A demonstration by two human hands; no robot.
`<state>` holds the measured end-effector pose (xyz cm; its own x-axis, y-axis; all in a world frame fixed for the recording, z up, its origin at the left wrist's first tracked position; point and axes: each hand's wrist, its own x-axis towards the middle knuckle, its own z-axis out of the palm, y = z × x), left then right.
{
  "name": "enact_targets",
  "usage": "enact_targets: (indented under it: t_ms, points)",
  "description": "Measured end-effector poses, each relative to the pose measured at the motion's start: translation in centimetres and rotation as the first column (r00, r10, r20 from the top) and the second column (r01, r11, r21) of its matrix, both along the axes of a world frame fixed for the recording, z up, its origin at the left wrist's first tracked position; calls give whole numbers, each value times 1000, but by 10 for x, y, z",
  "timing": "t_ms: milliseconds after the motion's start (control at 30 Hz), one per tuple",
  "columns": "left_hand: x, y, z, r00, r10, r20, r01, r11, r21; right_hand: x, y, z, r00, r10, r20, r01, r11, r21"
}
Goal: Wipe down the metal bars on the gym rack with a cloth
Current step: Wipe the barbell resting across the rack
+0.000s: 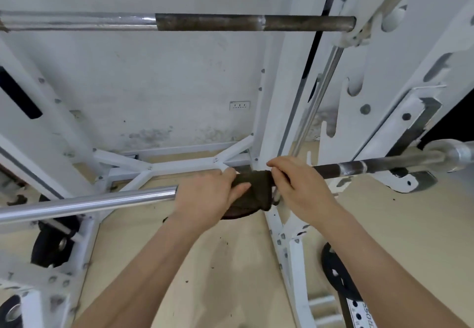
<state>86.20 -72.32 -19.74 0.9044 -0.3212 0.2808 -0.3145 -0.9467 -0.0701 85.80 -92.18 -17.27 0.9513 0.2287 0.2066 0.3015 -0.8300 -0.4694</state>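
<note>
One dark brown cloth [255, 186], folded and draped over the lower bar [333, 170], hanging down off its near side. Two hands on it: left hand [207, 194] gripping the cloth's left half with fingers curled over the top and thumb pressed flat on the front; right hand [297, 186] pinching the cloth's right edge, fingers bunched together right at the bar.

Two metal bars in view. Lower bar running left to right across the rack [279, 71], tilted a bit up toward the right, chrome and shiny left of the hands, dark and rusty-looking to the right, ending in a fat chrome sleeve [454, 154] at the right edge. Upper bar [179, 22] parallel to it, well above, also half chrome, half brown.

White rack uprights all around, scuffed. Three dark weight plates low down: two by the left upright [55, 244] [11, 312], one by the right [338, 273]. Beige floor [230, 263] underneath with small dark specks.
</note>
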Motion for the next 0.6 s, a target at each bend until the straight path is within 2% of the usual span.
enact_targets:
  t_ms: [100, 167, 233, 300, 367, 400, 433, 467, 500, 533, 600]
  points:
    - [2, -2, 10, 990, 102, 96, -100, 995, -25, 2, -19, 0, 993, -73, 92, 78, 996, -53]
    - [5, -30, 13, 997, 76, 30, -75, 997, -9, 2, -39, -3, 973, -182, 141, 203, 967, -155]
    - [6, -64, 11, 1000, 2, -27, -2, 1000, 0, -2, -60, -8, 942, -285, 176, 314, 935, -166]
    - [9, -91, 13, 998, -48, -41, 48, 999, 1, -8, -79, -11, 907, -365, 209, 387, 919, -78]
    - [13, -113, 12, 995, -100, -19, 101, 994, 31, -16, -94, -13, 831, -539, 133, 517, 839, 170]
    - [15, -122, 10, 993, -119, -11, 120, 992, 36, -19, -100, -15, 769, -639, -13, 604, 720, 342]
    - [18, -136, 10, 989, -145, -2, 145, 988, 50, -21, -105, -15, 697, -674, -245, 686, 528, 501]
    - [21, -148, 9, 985, -172, 2, 171, 983, 63, -21, -107, -16, 639, -601, -480, 741, 315, 592]
    - [26, -161, 8, 980, -198, -3, 197, 978, 64, -21, -108, -20, 608, -468, -641, 771, 158, 616]
    - [30, -177, 8, 974, -228, -16, 229, 972, 55, -19, -110, -23, 610, -333, -719, 773, 51, 632]
    - [37, -198, 8, 964, -258, -56, 261, 965, 40, -11, -111, -29, 676, -142, -723, 717, -100, 690]
